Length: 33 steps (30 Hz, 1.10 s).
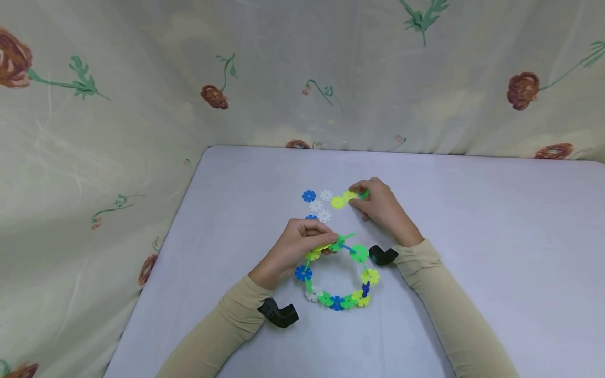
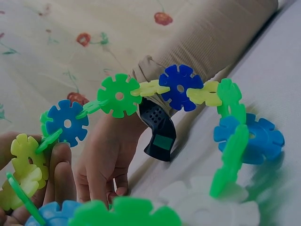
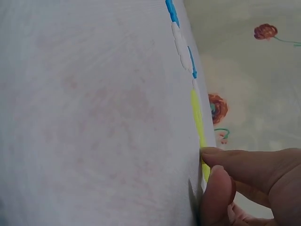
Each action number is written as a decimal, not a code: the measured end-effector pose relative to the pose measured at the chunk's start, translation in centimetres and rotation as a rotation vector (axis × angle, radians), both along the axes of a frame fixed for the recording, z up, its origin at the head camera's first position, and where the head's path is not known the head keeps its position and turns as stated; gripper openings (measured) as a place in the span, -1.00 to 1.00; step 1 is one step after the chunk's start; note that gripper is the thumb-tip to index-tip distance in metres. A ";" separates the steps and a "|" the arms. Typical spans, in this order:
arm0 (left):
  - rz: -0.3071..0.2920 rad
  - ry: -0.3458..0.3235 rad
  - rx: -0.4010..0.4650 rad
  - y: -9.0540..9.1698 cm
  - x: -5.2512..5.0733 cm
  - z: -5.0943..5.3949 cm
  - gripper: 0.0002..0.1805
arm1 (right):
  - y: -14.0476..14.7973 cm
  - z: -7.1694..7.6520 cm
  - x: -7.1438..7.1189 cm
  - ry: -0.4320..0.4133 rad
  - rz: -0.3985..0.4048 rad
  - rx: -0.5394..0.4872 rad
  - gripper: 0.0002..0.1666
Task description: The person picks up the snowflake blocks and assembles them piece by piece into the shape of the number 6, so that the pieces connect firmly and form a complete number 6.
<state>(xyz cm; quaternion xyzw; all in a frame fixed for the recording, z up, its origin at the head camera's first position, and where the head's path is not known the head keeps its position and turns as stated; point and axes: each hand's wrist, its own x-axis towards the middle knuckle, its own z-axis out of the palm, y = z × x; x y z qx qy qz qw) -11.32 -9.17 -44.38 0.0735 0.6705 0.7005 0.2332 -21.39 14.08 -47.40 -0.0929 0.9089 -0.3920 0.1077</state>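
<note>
A closed-looking chain of linked notched discs (image 1: 336, 302), in green, yellow, blue and white, hangs from my left hand (image 1: 302, 241), whose thumb and fingers pinch its upper left part. In the left wrist view, the left hand (image 2: 61, 176) grips the chain by yellow discs (image 2: 29, 153). Farther back, my right hand (image 1: 385, 210) has thumb and forefinger at the edges of a loose yellow disc (image 1: 349, 195); a green piece (image 1: 364, 194) shows at its fingers. In the right wrist view, the right hand (image 3: 254, 172) touches flat yellow discs (image 3: 197, 117) on the table.
Left of the right hand lie another yellow disc (image 1: 337, 202), several white discs (image 1: 326, 195) and blue discs (image 1: 309, 196) on the white table (image 1: 496, 220). Black wrist devices (image 1: 280, 314) sit at both sleeves. A flowered cloth (image 1: 264, 68) hangs behind and at the left.
</note>
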 end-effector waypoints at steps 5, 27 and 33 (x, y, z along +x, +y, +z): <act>0.002 0.003 -0.008 0.0 0.0 0.0 -0.80 | 0.0 0.0 0.2 -0.036 -0.028 -0.053 -0.60; 0.012 -0.003 -0.028 0.1 -0.1 0.1 -0.79 | 1.0 0.7 1.8 -0.025 -0.051 -0.221 -0.76; 0.019 -0.012 -0.040 0.0 0.0 0.2 -0.79 | 1.7 1.3 2.7 -0.128 -0.049 -0.264 -0.69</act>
